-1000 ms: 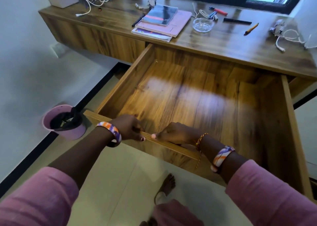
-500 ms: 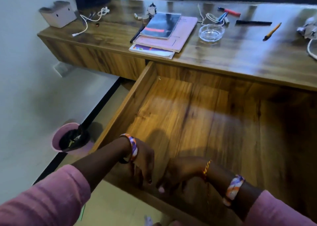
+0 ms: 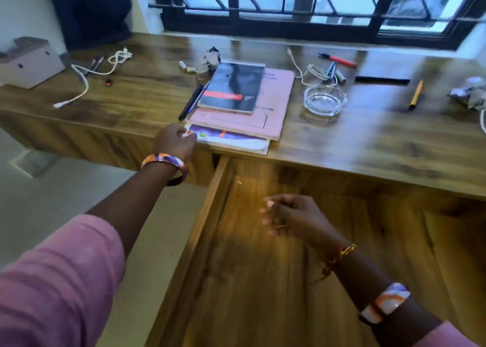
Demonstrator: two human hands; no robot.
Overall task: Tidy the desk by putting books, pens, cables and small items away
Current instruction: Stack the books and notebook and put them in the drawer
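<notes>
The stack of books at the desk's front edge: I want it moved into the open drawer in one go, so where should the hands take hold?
Probably grip the stack of three books at its two short sides, low, under the white-edged bottom book. That book overhangs the wooden desk edge, so fingers can slide beneath from the front. The left hand is already at the near left corner; the right hand is free.

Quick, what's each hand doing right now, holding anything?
Left hand: at the near left corner of the book stack; grip cannot be told.
Right hand: loosely curled over the open drawer, holding nothing.
</notes>
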